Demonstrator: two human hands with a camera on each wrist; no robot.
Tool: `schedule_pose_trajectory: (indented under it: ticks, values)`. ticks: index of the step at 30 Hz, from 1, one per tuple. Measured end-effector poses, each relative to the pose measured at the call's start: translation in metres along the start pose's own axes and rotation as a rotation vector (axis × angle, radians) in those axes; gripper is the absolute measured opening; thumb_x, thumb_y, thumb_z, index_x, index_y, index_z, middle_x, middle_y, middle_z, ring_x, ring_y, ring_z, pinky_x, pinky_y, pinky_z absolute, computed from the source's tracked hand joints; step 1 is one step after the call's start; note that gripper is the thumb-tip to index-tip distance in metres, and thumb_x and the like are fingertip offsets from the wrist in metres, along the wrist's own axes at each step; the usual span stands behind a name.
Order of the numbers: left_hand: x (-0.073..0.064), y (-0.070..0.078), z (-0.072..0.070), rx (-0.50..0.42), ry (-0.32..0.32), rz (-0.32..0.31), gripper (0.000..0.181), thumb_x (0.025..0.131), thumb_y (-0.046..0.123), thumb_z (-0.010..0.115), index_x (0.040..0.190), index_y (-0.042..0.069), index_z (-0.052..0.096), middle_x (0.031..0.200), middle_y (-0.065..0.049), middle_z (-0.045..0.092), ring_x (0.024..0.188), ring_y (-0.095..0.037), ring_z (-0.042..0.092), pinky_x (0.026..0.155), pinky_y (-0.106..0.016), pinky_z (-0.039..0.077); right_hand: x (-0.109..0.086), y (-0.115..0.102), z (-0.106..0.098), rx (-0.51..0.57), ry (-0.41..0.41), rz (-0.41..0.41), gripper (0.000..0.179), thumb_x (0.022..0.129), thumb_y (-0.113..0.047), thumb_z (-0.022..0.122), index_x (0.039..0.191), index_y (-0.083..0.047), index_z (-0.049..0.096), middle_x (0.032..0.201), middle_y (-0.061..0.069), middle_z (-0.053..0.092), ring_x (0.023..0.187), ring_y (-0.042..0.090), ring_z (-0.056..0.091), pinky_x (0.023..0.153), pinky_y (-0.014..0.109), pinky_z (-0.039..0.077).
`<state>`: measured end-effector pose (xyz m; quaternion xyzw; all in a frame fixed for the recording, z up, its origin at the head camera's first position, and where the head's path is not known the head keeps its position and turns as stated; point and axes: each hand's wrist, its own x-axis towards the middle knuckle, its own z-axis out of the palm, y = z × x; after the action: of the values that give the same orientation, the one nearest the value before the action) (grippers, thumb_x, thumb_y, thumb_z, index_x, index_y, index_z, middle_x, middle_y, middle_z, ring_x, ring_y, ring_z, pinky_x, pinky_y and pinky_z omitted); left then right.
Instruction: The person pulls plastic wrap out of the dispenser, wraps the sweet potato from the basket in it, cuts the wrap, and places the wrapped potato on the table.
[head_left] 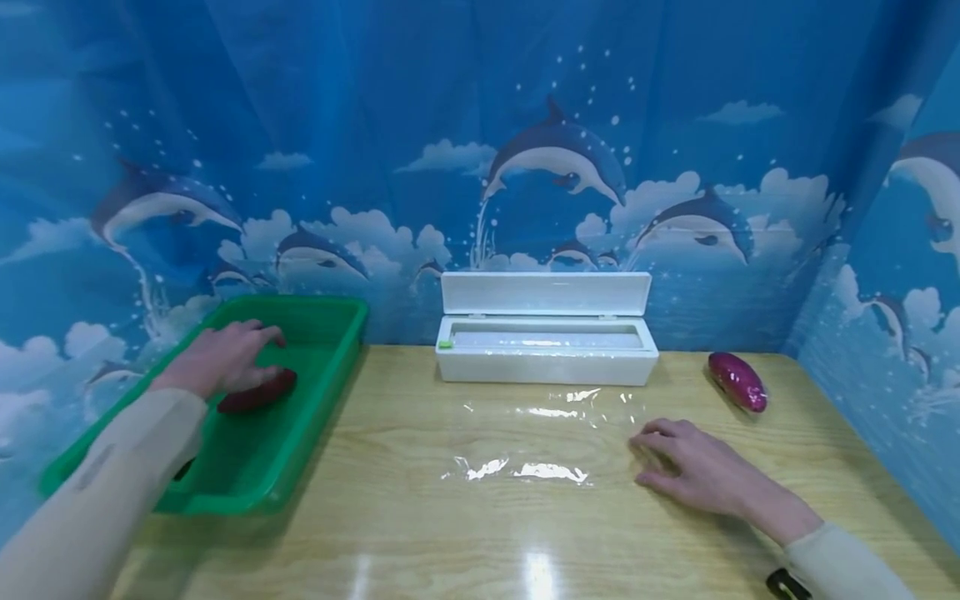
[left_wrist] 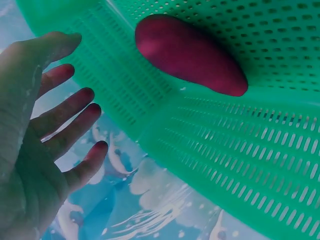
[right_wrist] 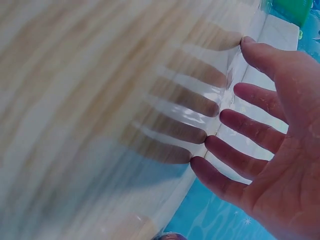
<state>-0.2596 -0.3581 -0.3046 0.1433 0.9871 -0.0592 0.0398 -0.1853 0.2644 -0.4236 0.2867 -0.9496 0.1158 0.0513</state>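
My left hand (head_left: 231, 357) is over the green basket (head_left: 358, 329), its fingers spread and holding nothing. Just below it in the head view lies a dark red sweet potato (head_left: 258, 392); in the left wrist view a gap separates the fingers from that sweet potato (left_wrist: 190, 56). On the table, a sheet of clear plastic wrap (head_left: 551, 472) is spread out, seen mainly by its shiny creases. At the sheet's right side, my right hand (head_left: 697, 467) has its fingertips down on the surface, fingers apart, as the right wrist view also shows.
A white cling film dispenser (head_left: 547, 369) with its lid raised stands at the back of the wooden table (head_left: 420, 542). Toward the back right lies a shiny purple sweet potato (head_left: 738, 382) that looks wrapped in film. A dolphin-printed blue curtain (head_left: 420, 100) encloses the table's back and right side.
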Motion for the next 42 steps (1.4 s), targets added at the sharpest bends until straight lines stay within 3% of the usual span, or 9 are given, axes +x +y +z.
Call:
schedule_pose_trajectory:
  ticks: [11,22,26,30,33,37,42]
  values:
    - [0.002,-0.017,0.022,-0.123,-0.210,-0.116,0.064,0.087,0.037,0.077,0.135,0.000,0.055,0.123,-0.035,0.059,0.109,-0.051,0.059,0.080,-0.064,0.054,0.002,-0.003,0.001,-0.016,-0.004,-0.008,0.046,0.087,-0.045,0.078,0.122,-0.014,0.073,0.123,0.009,0.069,0.113,0.033,0.066,0.092,0.056,0.058]
    - [-0.003,-0.028,0.031,-0.288,-0.291,-0.214,0.082,0.087,0.023,0.077,0.147,-0.014,0.035,0.129,-0.045,0.051,0.106,-0.052,0.059,0.082,-0.056,0.055,0.003,-0.003,0.000,-0.027,0.016,-0.011,0.045,0.087,-0.044,0.078,0.121,-0.015,0.073,0.122,0.008,0.070,0.111,0.032,0.066,0.090,0.056,0.058]
    - [-0.002,-0.027,0.021,-0.265,-0.191,-0.154,0.073,0.087,0.016,0.075,0.141,-0.016,0.040,0.120,-0.042,0.054,0.098,-0.047,0.061,0.077,-0.052,0.055,0.005,-0.002,0.000,-0.033,0.027,-0.017,0.046,0.087,-0.044,0.078,0.121,-0.015,0.073,0.122,0.008,0.070,0.112,0.033,0.066,0.090,0.056,0.057]
    - [0.000,-0.016,0.001,-0.231,-0.052,-0.128,0.068,0.091,0.018,0.072,0.144,-0.012,0.041,0.119,-0.042,0.046,0.094,-0.047,0.059,0.072,-0.053,0.054,0.005,-0.001,0.000,-0.036,0.014,-0.010,0.046,0.087,-0.044,0.078,0.121,-0.014,0.073,0.122,0.009,0.070,0.111,0.033,0.066,0.091,0.056,0.057]
    - [0.001,0.000,-0.018,-0.233,0.041,-0.118,0.069,0.094,0.021,0.070,0.149,-0.006,0.039,0.121,-0.039,0.043,0.093,-0.046,0.058,0.071,-0.054,0.054,0.004,0.000,-0.001,-0.032,0.002,0.003,0.046,0.086,-0.044,0.078,0.121,-0.014,0.073,0.121,0.009,0.070,0.110,0.033,0.066,0.091,0.056,0.057]
    - [0.000,0.027,-0.039,-0.262,0.171,-0.076,0.069,0.095,0.023,0.068,0.152,0.000,0.035,0.130,-0.035,0.045,0.103,-0.046,0.057,0.078,-0.059,0.053,0.003,0.001,-0.001,-0.022,-0.012,0.014,0.046,0.087,-0.045,0.078,0.121,-0.015,0.073,0.122,0.009,0.070,0.111,0.034,0.066,0.091,0.057,0.057]
    - [-0.011,0.064,-0.056,-0.323,0.284,-0.015,0.061,0.093,0.018,0.070,0.144,0.000,0.041,0.133,-0.028,0.050,0.111,-0.044,0.055,0.086,-0.062,0.053,0.003,0.001,0.000,-0.007,-0.039,0.014,0.046,0.087,-0.046,0.077,0.122,-0.015,0.073,0.122,0.009,0.069,0.111,0.033,0.066,0.092,0.056,0.057]
